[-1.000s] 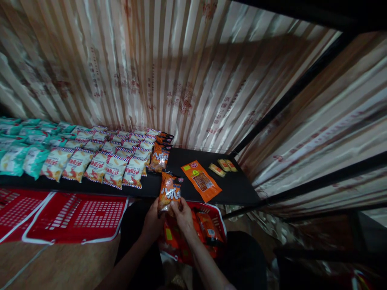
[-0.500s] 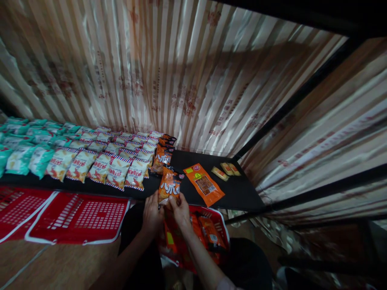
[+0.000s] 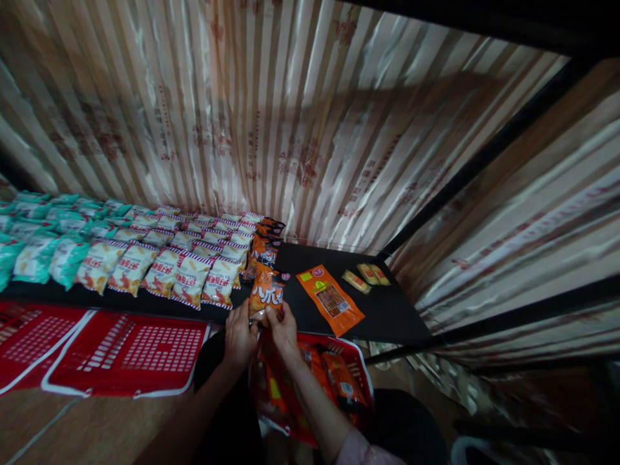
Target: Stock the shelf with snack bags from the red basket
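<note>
An orange and dark snack bag (image 3: 266,296) stands upright at the shelf's front edge, in front of a row of similar orange snack bags (image 3: 264,250). My left hand (image 3: 239,334) is closed on its lower left side. My right hand (image 3: 283,328) grips its lower right side, thumb on the front. Just left of it are rows of white, red-printed snack bags (image 3: 219,281). To the right, a flat orange packet (image 3: 330,299) lies on the black shelf (image 3: 394,310). Below my hands, a red basket (image 3: 364,361) holds several orange packets (image 3: 341,378).
Green snack bags (image 3: 70,259) fill the shelf's left end. Three small yellowish packets (image 3: 372,274) lie near its right end. Red baskets (image 3: 159,342) with white handles stand below on the left. A dark metal post (image 3: 465,174) slants at the right, before striped sheeting (image 3: 300,129).
Both my hands have shifted the orange snack bag slightly left and back, closer to the orange row behind it. The view has moved a little.
</note>
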Available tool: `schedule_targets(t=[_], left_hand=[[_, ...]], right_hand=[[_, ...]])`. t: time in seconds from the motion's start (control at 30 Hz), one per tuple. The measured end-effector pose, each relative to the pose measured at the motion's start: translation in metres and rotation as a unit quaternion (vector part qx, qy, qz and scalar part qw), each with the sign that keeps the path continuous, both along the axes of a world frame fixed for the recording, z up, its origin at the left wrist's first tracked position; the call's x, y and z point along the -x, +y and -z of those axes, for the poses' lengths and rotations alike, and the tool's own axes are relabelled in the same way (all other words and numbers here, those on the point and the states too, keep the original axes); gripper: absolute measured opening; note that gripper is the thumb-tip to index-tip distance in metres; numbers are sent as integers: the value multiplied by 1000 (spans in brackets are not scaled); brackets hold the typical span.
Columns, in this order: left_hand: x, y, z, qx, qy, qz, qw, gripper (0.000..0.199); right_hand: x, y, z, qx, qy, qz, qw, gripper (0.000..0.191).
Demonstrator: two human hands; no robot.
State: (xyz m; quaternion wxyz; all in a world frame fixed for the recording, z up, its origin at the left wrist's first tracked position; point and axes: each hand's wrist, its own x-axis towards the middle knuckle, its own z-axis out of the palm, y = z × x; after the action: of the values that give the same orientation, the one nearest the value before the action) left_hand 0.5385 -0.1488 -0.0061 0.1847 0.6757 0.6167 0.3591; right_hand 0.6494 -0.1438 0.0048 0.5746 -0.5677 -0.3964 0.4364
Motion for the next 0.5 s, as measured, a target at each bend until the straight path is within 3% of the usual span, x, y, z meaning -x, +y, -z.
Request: schedule_targets(t=[0.23, 0.5], left_hand=[[0, 12, 17, -74, 33, -25, 996, 47], [-3, 21, 8, -84, 69, -68, 992, 42]], right_hand=[[1, 16, 4, -7, -17, -4, 1000, 40], [7, 31, 6, -14, -73, 14, 997, 38]])
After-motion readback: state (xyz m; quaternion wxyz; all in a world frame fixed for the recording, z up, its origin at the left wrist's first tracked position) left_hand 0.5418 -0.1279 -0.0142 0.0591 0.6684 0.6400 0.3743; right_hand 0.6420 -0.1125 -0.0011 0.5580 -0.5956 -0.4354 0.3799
